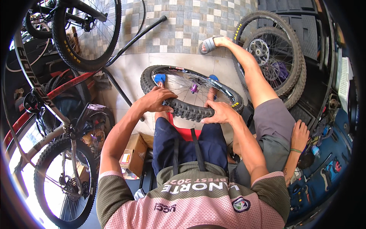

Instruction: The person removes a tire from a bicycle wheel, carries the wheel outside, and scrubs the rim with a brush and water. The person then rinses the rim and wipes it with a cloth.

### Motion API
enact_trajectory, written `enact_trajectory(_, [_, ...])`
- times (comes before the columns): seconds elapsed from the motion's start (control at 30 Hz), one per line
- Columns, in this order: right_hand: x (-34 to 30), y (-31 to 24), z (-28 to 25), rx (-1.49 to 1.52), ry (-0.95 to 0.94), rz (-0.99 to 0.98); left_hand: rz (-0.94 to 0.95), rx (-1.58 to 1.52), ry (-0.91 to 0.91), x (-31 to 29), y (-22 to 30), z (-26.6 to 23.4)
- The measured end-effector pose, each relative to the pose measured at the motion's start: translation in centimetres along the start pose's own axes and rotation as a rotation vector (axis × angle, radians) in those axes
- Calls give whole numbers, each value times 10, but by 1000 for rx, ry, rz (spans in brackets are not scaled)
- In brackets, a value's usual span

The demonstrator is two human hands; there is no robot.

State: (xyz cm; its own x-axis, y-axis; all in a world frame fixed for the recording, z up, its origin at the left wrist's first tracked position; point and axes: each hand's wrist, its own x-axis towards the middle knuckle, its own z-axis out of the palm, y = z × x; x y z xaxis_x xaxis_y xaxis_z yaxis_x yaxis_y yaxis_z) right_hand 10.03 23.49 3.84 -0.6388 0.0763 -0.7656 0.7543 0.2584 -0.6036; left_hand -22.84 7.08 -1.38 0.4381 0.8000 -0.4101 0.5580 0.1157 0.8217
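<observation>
A bicycle wheel with a knobby black tyre [188,110] stands tilted in front of my knees. Its purple hub [194,88] and thin spokes show in the middle. My left hand [157,98] curls over the near left part of the tyre, fingers on top and thumb toward me. On the near right part, my right hand [220,112] grips the tyre, its thumb lying along the tread. Between the hands the near stretch of tyre is in plain view. Through the spokes I see my feet in blue slippers [160,78].
Another person sits close at my right, with a slippered foot [208,45] stretched forward and a hand [300,133] resting low. Beyond that leg lean spare wheels [299,82]. Tools [325,177] lie at far right. Bicycles [63,114] and a cardboard box [136,154] stand left.
</observation>
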Motion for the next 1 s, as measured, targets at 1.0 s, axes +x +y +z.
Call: enact_trajectory(1.0, [45,41,22,291,-378,102,82,52,119,10,68,38])
